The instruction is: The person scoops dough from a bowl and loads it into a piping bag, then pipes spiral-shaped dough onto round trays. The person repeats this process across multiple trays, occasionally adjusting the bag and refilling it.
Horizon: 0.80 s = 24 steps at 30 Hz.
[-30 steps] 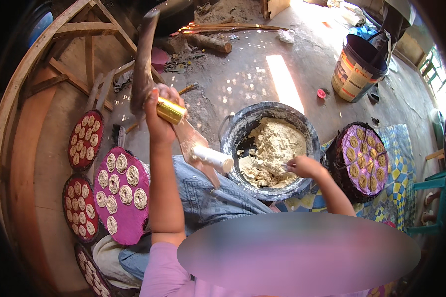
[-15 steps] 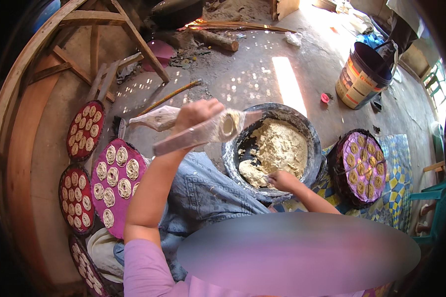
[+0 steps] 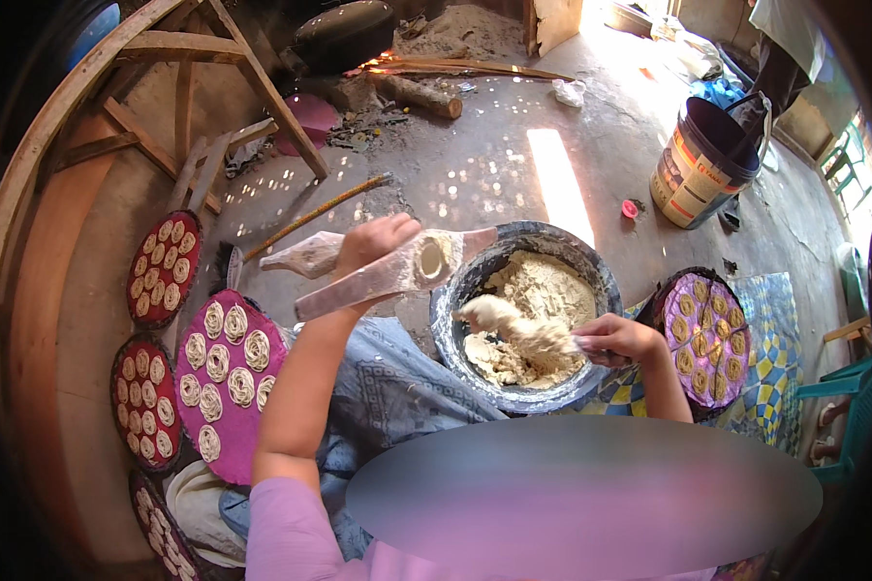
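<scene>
My left hand (image 3: 368, 247) is closed round a wooden dough press (image 3: 383, 276), held up left of the tub. A round hole shows in one wooden piece; another pale, dough-smeared piece (image 3: 305, 255) sticks out behind my hand. My right hand (image 3: 618, 339) is closed at the tub's right rim on the end of a spoon-like tool, its head hidden by a lump of pale dough (image 3: 523, 327). This lump is over the black tub (image 3: 608, 295), which holds more crumbly dough (image 3: 552, 276).
A pink cloth-covered round (image 3: 247, 426) with dough coils lies left of me, beside several red ones (image 3: 155, 334). Another coil-topped round (image 3: 715, 378) stands at right on a patterned mat (image 3: 775, 310). Farther off are a bucket (image 3: 693, 179), a broom (image 3: 310, 215), a wooden frame (image 3: 271, 97) and a fire (image 3: 383, 63).
My right hand has risen out of the dough and moved right, lifting a lump of it. My left hand and the press have shifted slightly left and down in the picture.
</scene>
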Available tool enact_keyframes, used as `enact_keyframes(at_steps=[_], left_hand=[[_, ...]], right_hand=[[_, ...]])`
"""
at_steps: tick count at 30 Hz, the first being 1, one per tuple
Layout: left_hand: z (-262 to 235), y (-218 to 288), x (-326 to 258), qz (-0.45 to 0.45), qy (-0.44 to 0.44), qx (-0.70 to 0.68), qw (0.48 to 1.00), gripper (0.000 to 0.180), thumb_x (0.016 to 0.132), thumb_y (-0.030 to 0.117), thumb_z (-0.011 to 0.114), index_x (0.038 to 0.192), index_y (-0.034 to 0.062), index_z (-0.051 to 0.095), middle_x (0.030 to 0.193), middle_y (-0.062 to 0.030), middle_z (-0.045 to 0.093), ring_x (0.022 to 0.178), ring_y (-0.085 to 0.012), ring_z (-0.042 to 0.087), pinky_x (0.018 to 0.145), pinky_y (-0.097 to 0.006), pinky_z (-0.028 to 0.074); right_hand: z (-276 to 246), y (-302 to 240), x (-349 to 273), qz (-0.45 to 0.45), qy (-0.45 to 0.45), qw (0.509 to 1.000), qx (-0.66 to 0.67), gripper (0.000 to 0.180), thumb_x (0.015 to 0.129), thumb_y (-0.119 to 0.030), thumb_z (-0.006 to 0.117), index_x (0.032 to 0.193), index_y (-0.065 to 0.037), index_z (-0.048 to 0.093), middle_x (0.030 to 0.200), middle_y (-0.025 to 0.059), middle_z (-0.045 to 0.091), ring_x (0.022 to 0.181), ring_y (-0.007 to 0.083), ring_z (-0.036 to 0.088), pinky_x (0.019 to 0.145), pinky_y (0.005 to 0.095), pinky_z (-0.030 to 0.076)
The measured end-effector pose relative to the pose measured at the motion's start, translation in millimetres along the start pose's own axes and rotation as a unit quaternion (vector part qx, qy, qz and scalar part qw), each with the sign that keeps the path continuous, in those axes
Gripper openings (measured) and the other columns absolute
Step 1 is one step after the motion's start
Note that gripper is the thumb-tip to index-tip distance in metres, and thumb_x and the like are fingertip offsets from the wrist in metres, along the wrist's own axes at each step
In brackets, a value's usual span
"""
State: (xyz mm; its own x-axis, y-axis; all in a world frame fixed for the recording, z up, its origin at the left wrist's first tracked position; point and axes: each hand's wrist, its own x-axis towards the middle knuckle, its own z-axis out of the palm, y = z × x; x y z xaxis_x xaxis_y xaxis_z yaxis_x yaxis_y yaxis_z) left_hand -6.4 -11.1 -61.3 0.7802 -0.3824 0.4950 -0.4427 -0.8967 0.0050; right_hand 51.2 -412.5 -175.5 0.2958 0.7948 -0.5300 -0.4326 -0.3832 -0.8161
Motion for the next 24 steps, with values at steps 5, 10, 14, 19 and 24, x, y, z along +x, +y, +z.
enact_keyframes(at_steps=[5, 10, 14, 19, 24], left_hand=[[-18.0, 3.6, 5.0, -0.002, -0.008, 0.006, 1.000, 0.027, 0.071, 0.024, 0.067, 0.088, 0.0071, 0.053, 0.083, -0.0109, 0.056, 0.079, -0.0295, 0.061, 0.066, -0.039, 0.049], [-27.3, 10.7, 1.3, 0.029, 0.055, 0.011, 0.998, 0.026, 0.066, 0.016, 0.069, 0.084, 0.0075, 0.053, 0.075, -0.0096, 0.052, 0.069, -0.0288, 0.060, 0.058, -0.038, 0.048], [-24.7, 11.0, -4.4, 0.011, 0.045, 0.013, 0.999, 0.026, 0.066, 0.017, 0.069, 0.084, 0.0074, 0.053, 0.075, -0.0097, 0.051, 0.069, -0.0283, 0.060, 0.058, -0.038, 0.048], [-5.5, 16.5, -3.4, 0.019, 0.048, 0.002, 0.999, 0.016, 0.070, 0.016, 0.064, 0.083, 0.0117, 0.054, 0.074, -0.0055, 0.052, 0.067, -0.0226, 0.061, 0.055, -0.035, 0.050], [10.1, 22.7, 4.2, 0.034, 0.039, -0.029, 0.998, 0.015, 0.071, 0.015, 0.062, 0.082, 0.0118, 0.053, 0.073, -0.0056, 0.051, 0.066, -0.0231, 0.060, 0.056, -0.034, 0.050]], right_hand=[[65.1, 59.4, 105.6, 0.127, 0.170, 0.799, -0.563, 0.020, 0.087, -0.011, 0.057, 0.101, -0.007, 0.070, 0.079, 0.0105, 0.070, 0.066, 0.0220, 0.067, 0.061, 0.0358, 0.054], [55.7, 92.8, 95.5, 0.075, 0.199, 0.722, -0.658, 0.018, 0.080, -0.015, 0.056, 0.085, -0.007, 0.072, 0.083, 0.0171, 0.070, 0.076, 0.0323, 0.070, 0.066, 0.0430, 0.056], [47.6, 97.3, 113.2, 0.044, 0.234, 0.728, -0.643, 0.019, 0.081, -0.011, 0.054, 0.091, -0.006, 0.069, 0.080, 0.0156, 0.069, 0.072, 0.0298, 0.070, 0.061, 0.0429, 0.056], [81.1, 134.6, 148.1, -0.012, 0.198, 0.774, -0.601, 0.019, 0.079, -0.010, 0.055, 0.096, -0.003, 0.061, 0.079, 0.0185, 0.068, 0.072, 0.0353, 0.068, 0.064, 0.0455, 0.055], [85.8, 116.9, 82.7, 0.001, 0.129, 0.780, -0.612, 0.022, 0.077, -0.012, 0.060, 0.097, -0.003, 0.061, 0.080, 0.0187, 0.068, 0.075, 0.0349, 0.068, 0.066, 0.0456, 0.055]])
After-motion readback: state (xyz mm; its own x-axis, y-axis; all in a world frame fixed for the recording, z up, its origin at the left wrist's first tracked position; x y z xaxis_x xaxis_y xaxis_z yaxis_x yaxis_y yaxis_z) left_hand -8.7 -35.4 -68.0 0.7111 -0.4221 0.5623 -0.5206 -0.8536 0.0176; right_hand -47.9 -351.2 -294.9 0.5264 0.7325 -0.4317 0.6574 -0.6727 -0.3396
